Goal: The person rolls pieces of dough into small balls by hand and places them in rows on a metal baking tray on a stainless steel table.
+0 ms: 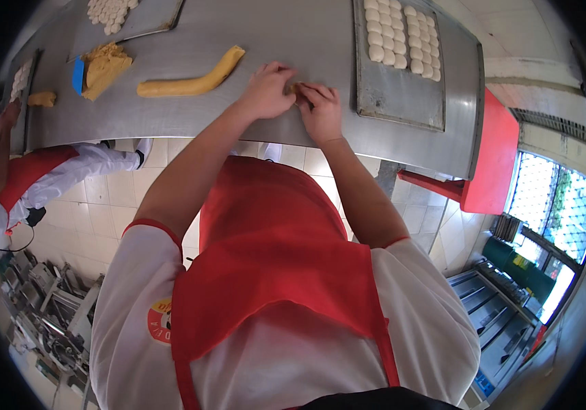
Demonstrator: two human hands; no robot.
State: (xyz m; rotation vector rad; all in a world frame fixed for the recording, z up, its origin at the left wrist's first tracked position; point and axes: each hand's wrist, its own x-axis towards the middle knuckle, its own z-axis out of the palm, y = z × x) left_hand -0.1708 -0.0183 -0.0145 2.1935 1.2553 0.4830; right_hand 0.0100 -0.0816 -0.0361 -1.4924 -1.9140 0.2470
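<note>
Over the steel table's near edge, my left hand (269,90) is partly open, its fingers bent loosely forward and its thumb side next to a small piece of yellowish dough (295,88). My right hand (321,111) pinches that piece between thumb and fingertips; much of it is hidden by the fingers. Left of my hands lies a long, curved roll of yellow dough (190,86), its far end bending away from me. Farther left sits a rough mound of yellow dough (106,70) with a blue scraper (77,75) against its left side.
A metal tray (402,102) at the right bears rows of round white dough balls (386,31). Another tray (149,27) at the far left holds more pale dough pieces (110,12). A co-worker in a red apron (40,171) stands left. Something red (491,154) adjoins the table's right end.
</note>
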